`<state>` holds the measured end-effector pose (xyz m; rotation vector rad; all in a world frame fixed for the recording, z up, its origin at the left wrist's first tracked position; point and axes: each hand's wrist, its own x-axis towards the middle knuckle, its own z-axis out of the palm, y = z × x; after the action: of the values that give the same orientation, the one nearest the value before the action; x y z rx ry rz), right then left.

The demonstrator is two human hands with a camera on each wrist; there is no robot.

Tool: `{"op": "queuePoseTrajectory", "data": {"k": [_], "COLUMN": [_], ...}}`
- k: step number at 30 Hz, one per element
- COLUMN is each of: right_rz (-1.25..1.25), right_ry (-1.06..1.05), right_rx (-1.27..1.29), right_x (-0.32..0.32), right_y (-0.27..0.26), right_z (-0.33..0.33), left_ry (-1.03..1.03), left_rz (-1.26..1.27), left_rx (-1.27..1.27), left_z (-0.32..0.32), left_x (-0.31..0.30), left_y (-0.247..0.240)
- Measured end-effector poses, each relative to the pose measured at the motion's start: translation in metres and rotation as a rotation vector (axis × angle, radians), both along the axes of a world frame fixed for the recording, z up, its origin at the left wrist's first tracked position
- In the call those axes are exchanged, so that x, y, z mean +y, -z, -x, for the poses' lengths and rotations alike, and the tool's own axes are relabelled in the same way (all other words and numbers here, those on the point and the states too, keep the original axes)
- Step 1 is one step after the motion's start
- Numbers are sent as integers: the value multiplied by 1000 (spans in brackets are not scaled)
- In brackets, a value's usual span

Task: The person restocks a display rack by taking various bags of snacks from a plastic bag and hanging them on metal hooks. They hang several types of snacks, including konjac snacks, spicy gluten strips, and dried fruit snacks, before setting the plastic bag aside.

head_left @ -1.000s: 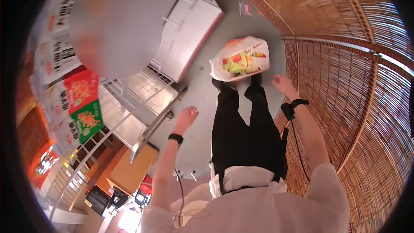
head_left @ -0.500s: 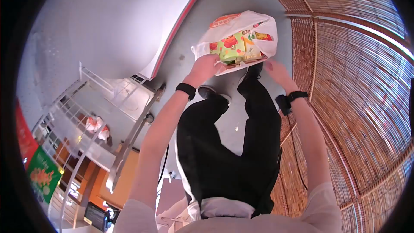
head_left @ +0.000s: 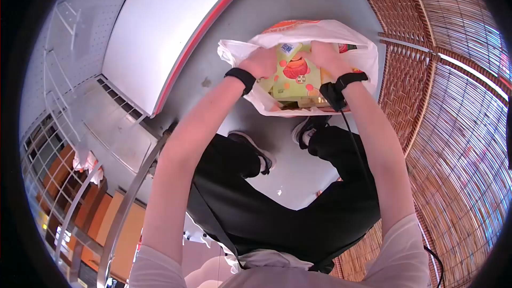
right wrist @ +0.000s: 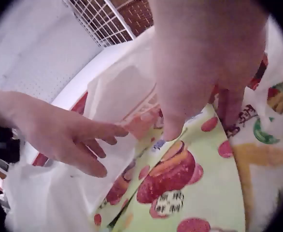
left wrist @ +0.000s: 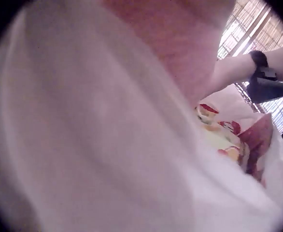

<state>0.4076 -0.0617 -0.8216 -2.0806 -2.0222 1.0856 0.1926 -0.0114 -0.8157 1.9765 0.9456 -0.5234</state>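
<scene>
A white plastic bag (head_left: 349,32) stands open on the floor, holding a light green package (head_left: 285,86) printed with red fruit and other colourful packs. My right hand (head_left: 326,56) reaches inside; in the right wrist view its thumb and fingers (right wrist: 230,108) pinch the top of the green package (right wrist: 214,174). My left hand (head_left: 261,63) is at the bag's left side, and the right wrist view shows its fingers (right wrist: 91,164) spread and nearly straight beside the package. White bag plastic (left wrist: 107,135) covers much of the left wrist view.
A white panel with a red edge (head_left: 197,43) lies left of the bag. Woven screens (head_left: 458,112) stand at the right, and a metal rack (head_left: 125,208) at lower left. Two shoes (head_left: 250,147) are just below the bag. A cable (head_left: 354,139) hangs from the right wrist.
Both hands have moved to the bag and into its opening, and the right hand has taken hold of the green package. The view has come closer to the bag, and the knees are bent.
</scene>
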Motion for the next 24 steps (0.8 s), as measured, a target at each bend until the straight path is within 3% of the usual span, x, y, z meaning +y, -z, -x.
{"op": "queuePoseTrajectory", "data": {"k": [3,5,6,7,9,10,11,12,13,15,16,19,21,24], "right_rz": [37,22,-76,-87,10,-5,135,274,258,324,423,458,395,329], "right_ry": [61,164,316,318,47,50,110,171,173,-29,113,57,97,120], "right_rx": [13,-19,109,103,-61,-70,22,110,94,-1,96,-42,-13,9], "right_x": [21,27,28,34,48,48,45,44,43,39,37,35,28,25], "right_y": [14,2,21,6,-26,-25,-25,-26,-29,-44,-56,-84,-97,-121], "right_z": [4,6,6,7,4,0,-5,-11,-16,-20,-21,-21,-22,-23], "left_ry": [-25,136,138,47,-38,22,81,70,70,300,313,370,365,330], "left_rz": [-131,-157,-170,-190,-224,-225,-225,-235,-250,-268,-227,-203,-297,-417], "left_rx": [-26,10,3,-91,-194,-189,-184,-288,-305,-362,-261,-113,-226,-131], "left_z": [-6,-12,-16,-18,-23,-28,-31,-34,-37,-45,-51,-60,-62,-64], "left_x": [24,36,39,40,44,44,46,46,46,49,50,49,47,41], "left_y": [15,29,40,51,53,42,30,41,50,55,52,48,64,49]}}
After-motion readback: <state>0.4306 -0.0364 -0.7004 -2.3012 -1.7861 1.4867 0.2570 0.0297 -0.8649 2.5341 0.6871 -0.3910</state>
